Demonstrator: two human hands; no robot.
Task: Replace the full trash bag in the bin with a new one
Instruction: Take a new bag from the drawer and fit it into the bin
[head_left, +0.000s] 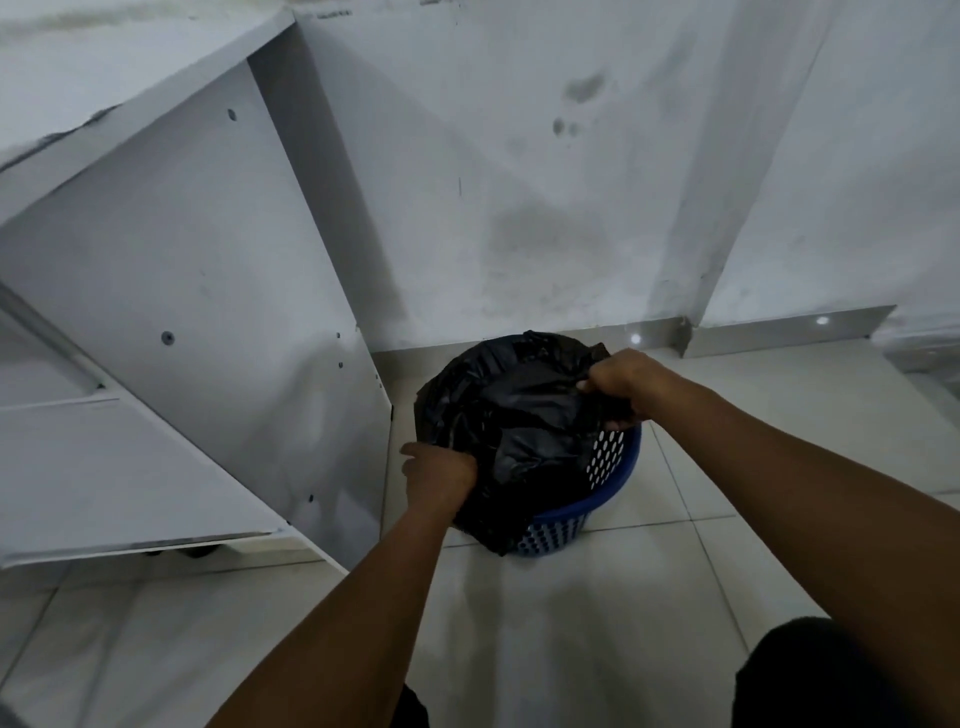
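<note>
A blue perforated plastic bin stands on the tiled floor near the wall. A black trash bag covers its opening and hangs over the near left rim. My left hand grips the bag's edge at the near left side of the bin. At the far right rim my right hand pinches a fold of the same bag. What lies inside the bag is hidden.
A white cabinet stands close to the left of the bin. The white stained wall rises right behind it, with a skirting strip along the floor. Pale floor tiles stretch toward me.
</note>
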